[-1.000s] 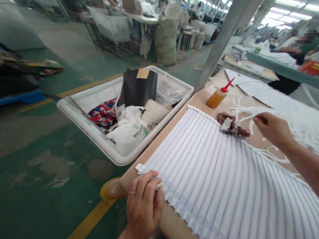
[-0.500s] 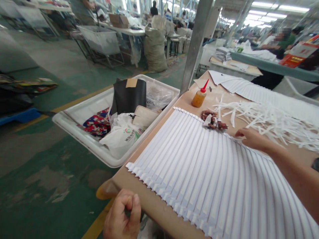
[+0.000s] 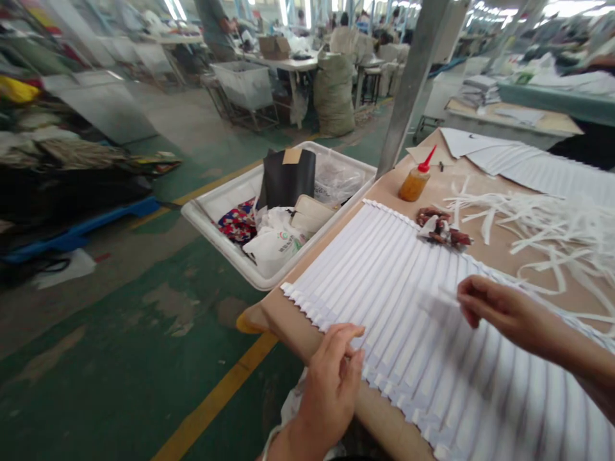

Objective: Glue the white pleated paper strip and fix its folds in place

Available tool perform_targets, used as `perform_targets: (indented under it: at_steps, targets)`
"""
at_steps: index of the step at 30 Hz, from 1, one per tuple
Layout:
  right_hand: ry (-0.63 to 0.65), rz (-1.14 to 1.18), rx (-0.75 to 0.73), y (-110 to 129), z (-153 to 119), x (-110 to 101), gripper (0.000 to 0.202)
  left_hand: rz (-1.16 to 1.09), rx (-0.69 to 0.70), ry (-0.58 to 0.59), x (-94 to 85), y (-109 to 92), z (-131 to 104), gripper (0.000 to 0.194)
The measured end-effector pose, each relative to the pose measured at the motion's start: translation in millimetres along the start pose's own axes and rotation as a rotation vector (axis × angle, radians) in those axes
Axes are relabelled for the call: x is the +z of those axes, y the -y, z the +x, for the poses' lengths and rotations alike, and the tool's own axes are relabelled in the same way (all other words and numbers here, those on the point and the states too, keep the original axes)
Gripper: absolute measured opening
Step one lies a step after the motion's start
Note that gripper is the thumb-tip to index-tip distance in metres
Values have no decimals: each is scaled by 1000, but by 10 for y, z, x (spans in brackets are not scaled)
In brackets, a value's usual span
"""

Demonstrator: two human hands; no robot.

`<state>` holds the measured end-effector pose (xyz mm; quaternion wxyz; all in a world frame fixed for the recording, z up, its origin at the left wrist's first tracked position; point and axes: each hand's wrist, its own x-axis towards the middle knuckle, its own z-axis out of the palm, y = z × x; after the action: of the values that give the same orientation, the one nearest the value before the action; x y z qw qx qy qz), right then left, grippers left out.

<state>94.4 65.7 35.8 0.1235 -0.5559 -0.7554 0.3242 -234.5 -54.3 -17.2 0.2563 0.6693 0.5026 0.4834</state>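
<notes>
Overlapping white pieces (image 3: pixel 379 282) lie fanned in a long row across the brown-covered table, their ends stepped along the near edge. Above this row, my right hand (image 3: pixel 490 310) is closed, pinching a thin white piece (image 3: pixel 446 296) that is smeared by motion. My left hand (image 3: pixel 334 378) is at the table's near edge, beside the stepped ends. Its thumb and fingers are slightly apart, and nothing shows between them. A reddish-brown lumpy clump (image 3: pixel 442 227) with white bits rests at the row's far edge. Behind it stands a bottle (image 3: pixel 414 184) of amber liquid with a red nozzle.
Loose white strips (image 3: pixel 552 224) are heaped at the right. More fanned white sheets (image 3: pixel 504 160) lie farther back. A white bin (image 3: pixel 230 256) with bags and a black sheet adjoins the table's left edge. A metal post (image 3: pixel 408 89) rises at the far corner.
The view has swung left. My right hand has come from the row's far edge to above its middle with a white piece. My left hand has moved closer to the row, and its fingers have loosened.
</notes>
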Motion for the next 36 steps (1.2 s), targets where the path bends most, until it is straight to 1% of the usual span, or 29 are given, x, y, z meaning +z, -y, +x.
perform_targets:
  at_steps: [2, 3, 5, 6, 8, 12, 14, 16, 18, 20, 23, 26, 29, 32, 34, 36]
  targets:
    - [189, 74, -39, 368, -67, 319, 40, -89, -100, 82, 103, -59, 35, 33]
    - [263, 93, -70, 519, -84, 464, 37, -117, -141, 133, 134, -78, 55, 31]
    - [338, 89, -142, 737, -65, 690, 32, -139, -231, 207, 144, -90, 87, 14]
    - [349, 80, -169, 806, -27, 764, 29, -147, -279, 220, 123, -83, 96, 13]
    - [336, 64, -189, 887, 104, 845, 28, -190, -381, 203, 41, -44, 100, 25]
    - [295, 79, -181, 999, 492, 907, 34, -299, -508, 110, -181, 92, 103, 35]
    - [304, 88, -175, 1089, 702, 965, 35, -288, -547, 53, -276, 171, 127, 34]
    - [316, 77, -182, 1196, 903, 1042, 35, -234, -562, -9, -350, 253, 166, 30]
    - [325, 54, -205, 1298, 1085, 1115, 35, -152, -541, -62, -407, 338, 209, 26]
    - [330, 18, -223, 1379, 1240, 1167, 33, -49, -481, -97, -450, 420, 247, 23]
    - [336, -58, -217, 1453, 1411, 1204, 30, 152, -335, -146, -497, 521, 281, 20]
    - [329, -145, -208, 1479, 1522, 1209, 28, 318, -204, -175, -532, 586, 289, 22]
    - [306, -219, -179, 1478, 1602, 1198, 27, 361, -126, -187, -557, 629, 271, 21]
    - [306, -259, -147, 1452, 1664, 1189, 29, 399, -61, -210, -573, 672, 239, 17]
    - [304, -271, -155, 1418, 1698, 1192, 30, 429, -11, -210, -582, 702, 224, 12]
    - [287, -285, -179, 1375, 1726, 1201, 31, 449, 32, -197, -593, 728, 223, 12]
